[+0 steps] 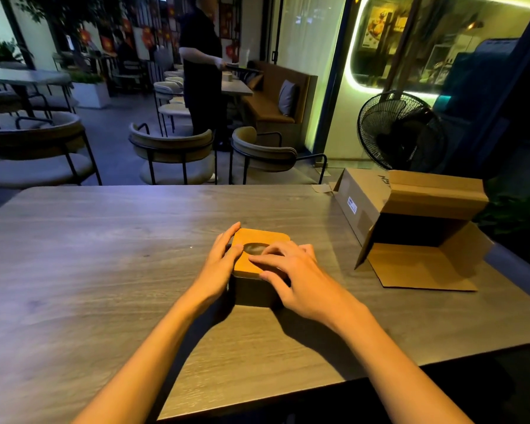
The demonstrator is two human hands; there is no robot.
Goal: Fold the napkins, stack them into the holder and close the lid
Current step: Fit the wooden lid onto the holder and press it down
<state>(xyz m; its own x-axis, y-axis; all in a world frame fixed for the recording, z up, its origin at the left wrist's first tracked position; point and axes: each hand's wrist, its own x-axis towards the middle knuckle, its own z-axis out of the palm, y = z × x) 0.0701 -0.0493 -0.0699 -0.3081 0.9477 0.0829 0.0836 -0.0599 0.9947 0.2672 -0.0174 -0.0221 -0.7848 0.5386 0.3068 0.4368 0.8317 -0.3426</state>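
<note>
A square dark napkin holder point(251, 290) stands in the middle of the wooden table point(104, 255). Its light wooden lid point(265, 237) with an oval opening lies flat on top. A bit of pale napkin point(253, 248) shows through the opening. My left hand point(221, 264) rests against the holder's left side, fingers flat on the lid's left edge. My right hand point(291, 270) lies on the lid's right half, fingers spread and pressing down near the opening. The holder's right side is hidden under that hand.
An open cardboard box point(416, 234) lies on its side at the table's right. Chairs point(172, 151) stand beyond the far edge. A person point(202, 71) stands at another table further back. A black floor fan point(401, 130) is at the back right.
</note>
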